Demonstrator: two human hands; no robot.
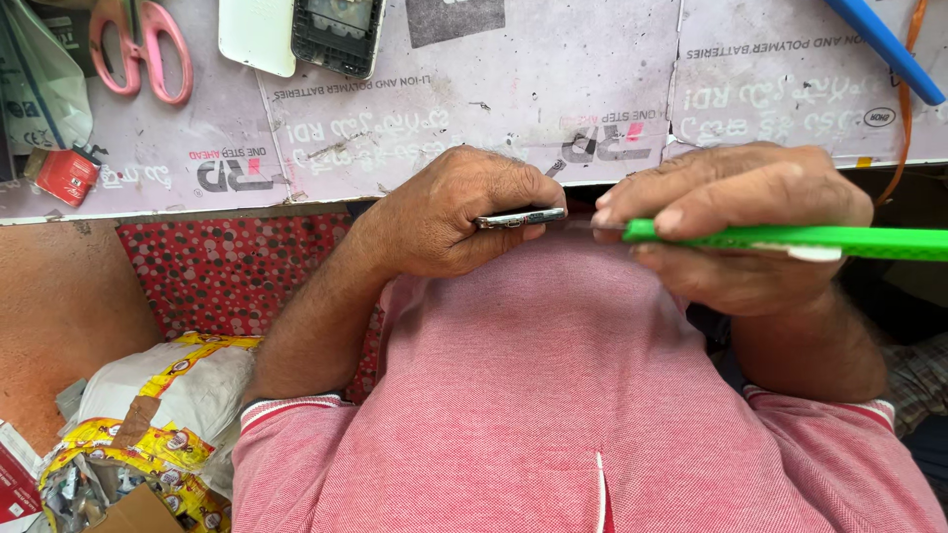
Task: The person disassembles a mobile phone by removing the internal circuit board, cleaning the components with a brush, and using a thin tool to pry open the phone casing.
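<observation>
My left hand grips a thin phone with a silver metal edge, held edge-on in front of my chest. My right hand holds a green-handled tool, whose thin metal tip points left and meets the phone's right end. Both hands hover just below the workbench's front edge, over my pink shirt. The phone's faces are hidden by my fingers.
The workbench, covered with printed sheets, carries pink scissors, a white phone cover, an opened phone body, a small red object and a blue tool. A white and yellow bag lies at lower left.
</observation>
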